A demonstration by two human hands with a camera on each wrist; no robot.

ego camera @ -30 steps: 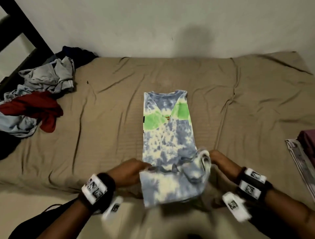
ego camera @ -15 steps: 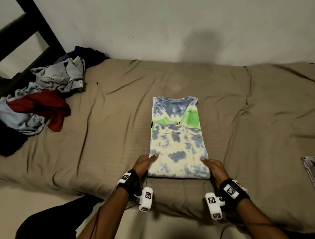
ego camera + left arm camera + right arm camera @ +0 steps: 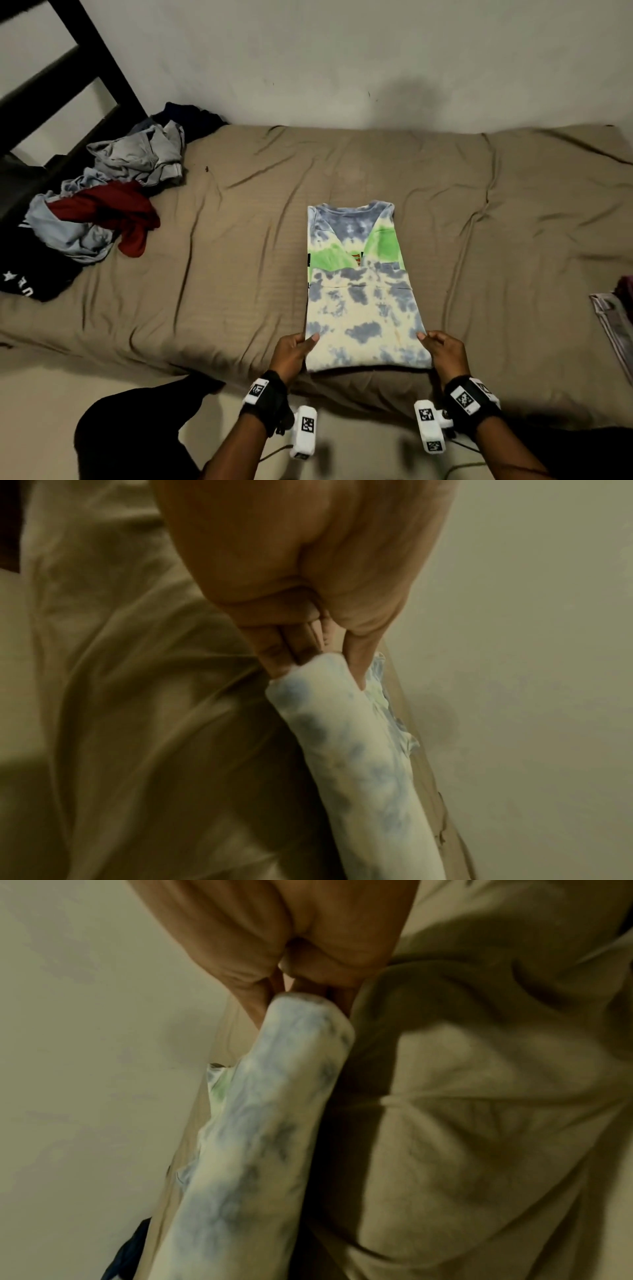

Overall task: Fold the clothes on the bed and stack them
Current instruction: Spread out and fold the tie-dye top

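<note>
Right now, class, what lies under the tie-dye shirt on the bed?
The tie-dye shirt lies folded on the brown sheet, which shows all around it. The fingers of the left hand and right hand are tucked beneath its near corners. Anything else underneath is covered.

Dim and warm-toned throughout, with a yellowish-green cast and soft grain. In the head view, brightest on the wall (image 3: 342, 61) above the bed (image 3: 222, 274), fading toward the corners; a blurred, rounded shadow on that wall just above the bed's far edge, hinting at light from behind the camera. Shallow creases in the bed sheet picked out by low-contrast shadows. Straight lines bowed near the frame edges; darkest below the bed's near edge. Mostly sharp, slightly soft at the margins. Both wrist views murkier, smeared by blur, the tie-dye shirt (image 3: 359, 764) out of focus, a heavy shadow on the sheet beside it. No glare anywhere.
</note>
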